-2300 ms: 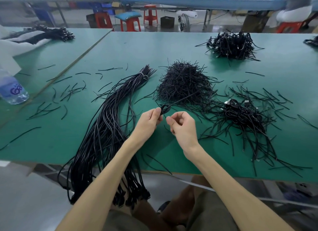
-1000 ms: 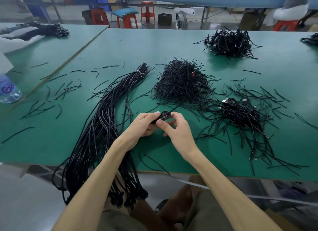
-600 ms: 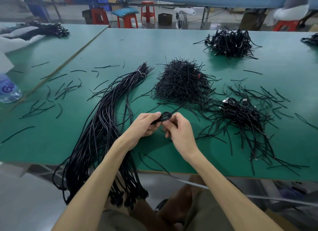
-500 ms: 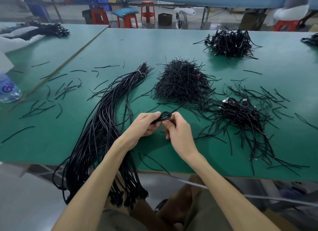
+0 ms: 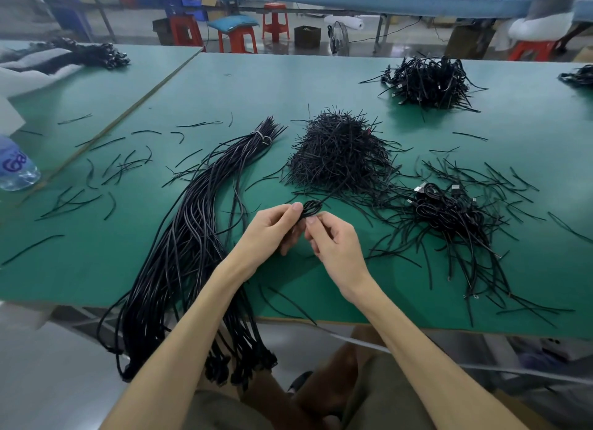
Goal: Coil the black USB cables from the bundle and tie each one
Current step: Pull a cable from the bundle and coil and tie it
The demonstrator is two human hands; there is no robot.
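A green work table fills the view, with red stools on the floor behind it. Over its near half I hold a small coiled cable between both hands. My left hand pinches it with thumb and fingertips, and my right hand, fingers curled, pinches its lower edge from the other side. 2.3 seconds ago there was a gap between my hands and only the left held the coil; now the 2 hands meet at it. Since 0.5 seconds ago almost nothing has shifted. A thin black strand runs from the coil up toward the pile of ties. The long bundle lies to my left, draped over the table's near edge. A heap of coiled cables lies to my right, and another heap lies farther back. A water bottle stands at the far left.
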